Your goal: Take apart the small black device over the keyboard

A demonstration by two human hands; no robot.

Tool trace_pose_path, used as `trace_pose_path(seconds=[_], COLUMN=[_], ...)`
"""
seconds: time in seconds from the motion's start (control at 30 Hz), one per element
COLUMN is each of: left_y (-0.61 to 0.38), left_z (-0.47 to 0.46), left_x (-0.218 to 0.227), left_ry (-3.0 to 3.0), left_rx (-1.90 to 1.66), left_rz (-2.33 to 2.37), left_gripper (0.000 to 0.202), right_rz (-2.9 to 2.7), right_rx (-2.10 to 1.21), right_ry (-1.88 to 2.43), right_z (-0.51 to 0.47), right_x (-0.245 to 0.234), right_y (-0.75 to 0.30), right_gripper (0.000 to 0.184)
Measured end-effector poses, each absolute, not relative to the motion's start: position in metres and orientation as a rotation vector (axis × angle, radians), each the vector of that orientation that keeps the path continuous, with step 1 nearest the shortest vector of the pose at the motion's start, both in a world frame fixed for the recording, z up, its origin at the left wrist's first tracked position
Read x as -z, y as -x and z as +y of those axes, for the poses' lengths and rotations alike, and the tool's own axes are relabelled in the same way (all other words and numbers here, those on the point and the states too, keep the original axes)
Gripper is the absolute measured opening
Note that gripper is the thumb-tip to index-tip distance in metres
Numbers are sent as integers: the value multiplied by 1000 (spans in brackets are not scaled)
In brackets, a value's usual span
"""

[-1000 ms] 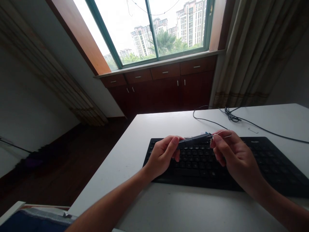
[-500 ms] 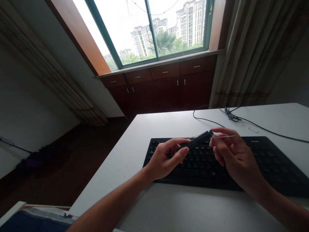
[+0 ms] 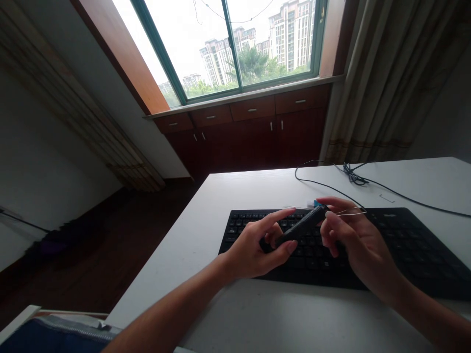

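Both my hands hover over a black keyboard [image 3: 405, 245] on a white table [image 3: 257, 314]. My left hand [image 3: 257, 250] is closed round the near end of a slim black tool [image 3: 303, 223], with the index finger stretched out. The tool tilts up to the right. My right hand [image 3: 349, 235] pinches its far end, where a blue tip and thin wire loops [image 3: 351, 212] stick out to the right.
A black cable [image 3: 353, 180] trails across the table behind the keyboard. A small staple-like piece [image 3: 386, 198] lies near it. The table's left edge drops to a dark wooden floor. Wooden cabinets [image 3: 253, 127] stand under the window; curtains hang at right.
My left hand has slid down and nearer along the tool, its index finger now stretched out. The tool tilts more steeply. The wire end has dipped slightly.
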State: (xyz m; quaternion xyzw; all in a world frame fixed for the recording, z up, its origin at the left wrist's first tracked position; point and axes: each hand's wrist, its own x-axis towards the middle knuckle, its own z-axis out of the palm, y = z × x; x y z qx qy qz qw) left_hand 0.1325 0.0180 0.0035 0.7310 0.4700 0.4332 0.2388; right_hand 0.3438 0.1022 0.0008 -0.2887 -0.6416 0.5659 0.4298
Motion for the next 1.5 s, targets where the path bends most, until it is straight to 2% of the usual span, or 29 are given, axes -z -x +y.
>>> trace_pose_path(seconds=[0.33, 0.43, 0.67, 0.9, 1.07, 1.23, 1.5], left_y=[-130, -130, -133, -133, -133, -133, -133], left_z=[18, 17, 18, 17, 16, 15, 15], left_x=[-1, -3, -1, -3, -6, -5, -6], left_ry=[-2124, -2184, -2487, -2728, -2787, -2814, -2774], left_rx=[-1152, -1111, -1068, -990, -961, -996, -968], left_rz=[1225, 1232, 1310, 1347, 1383, 1406, 1392], left_gripper=[72, 71, 71, 70, 68, 67, 67], right_rz=[-1450, -1442, -1544, -1676, -1790, -1877, -1932], right_rx=[-1596, -1584, -1541, -1533, -1370, -1339, -1556], right_ry=[694, 687, 674, 657, 663, 671, 611], right_z=[104, 104, 106, 105, 103, 103, 103], right_x=[-6, -7, -3, 4, 2, 0, 8], right_y=[-342, -342, -343, -346, -346, -347, -347], right_gripper=[40, 43, 30, 33, 31, 38, 55])
